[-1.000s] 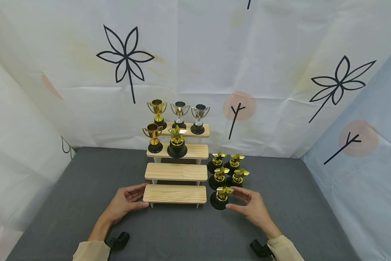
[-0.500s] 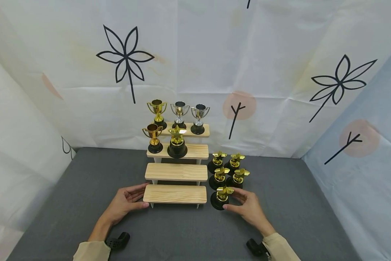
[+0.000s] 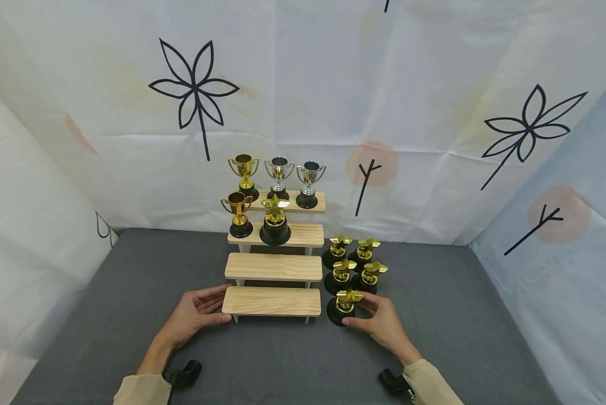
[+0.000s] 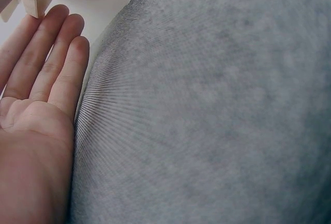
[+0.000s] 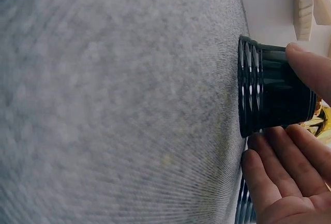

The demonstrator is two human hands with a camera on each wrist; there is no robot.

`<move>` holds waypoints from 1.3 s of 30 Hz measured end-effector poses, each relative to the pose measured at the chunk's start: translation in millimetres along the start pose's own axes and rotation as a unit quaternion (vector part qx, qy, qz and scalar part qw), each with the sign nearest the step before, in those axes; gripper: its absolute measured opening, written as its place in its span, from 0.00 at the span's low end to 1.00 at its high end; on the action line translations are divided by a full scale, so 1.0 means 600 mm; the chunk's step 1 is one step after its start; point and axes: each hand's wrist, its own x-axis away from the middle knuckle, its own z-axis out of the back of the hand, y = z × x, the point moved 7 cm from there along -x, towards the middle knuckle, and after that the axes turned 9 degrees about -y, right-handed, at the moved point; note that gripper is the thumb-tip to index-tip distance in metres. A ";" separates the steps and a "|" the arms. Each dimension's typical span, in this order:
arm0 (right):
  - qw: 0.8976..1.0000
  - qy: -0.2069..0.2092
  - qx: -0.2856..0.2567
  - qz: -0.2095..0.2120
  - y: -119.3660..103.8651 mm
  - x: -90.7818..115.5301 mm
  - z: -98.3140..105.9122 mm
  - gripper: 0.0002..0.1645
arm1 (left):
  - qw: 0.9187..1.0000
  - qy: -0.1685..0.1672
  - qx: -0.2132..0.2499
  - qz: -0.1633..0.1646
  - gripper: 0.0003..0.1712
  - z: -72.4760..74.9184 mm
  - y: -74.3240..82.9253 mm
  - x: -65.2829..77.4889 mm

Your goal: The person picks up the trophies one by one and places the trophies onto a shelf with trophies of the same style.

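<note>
My right hand [image 3: 382, 325] pinches the black base of the nearest gold star trophy [image 3: 346, 302] between thumb and fingers. In the right wrist view, this black base [image 5: 283, 87] stands on the cloth, with the thumb on one side and fingertips against the other. My left hand [image 3: 193, 316] rests at the left end of the lowest step of a wooden tiered display stand [image 3: 271, 301], thumb by its front corner. Its fingers [image 4: 59, 66] look nearly straight in the left wrist view, the tips by the wood.
Behind the pinched trophy stand several more star trophies [image 3: 342, 270] on the grey cloth [image 3: 283, 365]. The stand's upper steps bear gold [image 3: 243, 171] and silver cups [image 3: 279, 174], a bronze-coloured cup [image 3: 238, 209] and a larger star trophy [image 3: 275, 222]. A white patterned backdrop [image 3: 308, 84] hangs behind.
My right hand has moved slightly left, its thumb sliding further across the front of the nearest star trophy's base. The left hand and stand have stayed put.
</note>
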 end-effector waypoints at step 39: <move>0.999 -0.015 -0.011 0.033 -0.083 0.025 0.012 0.30 | 1.000 -0.002 0.001 0.000 0.44 -0.002 0.004 0.001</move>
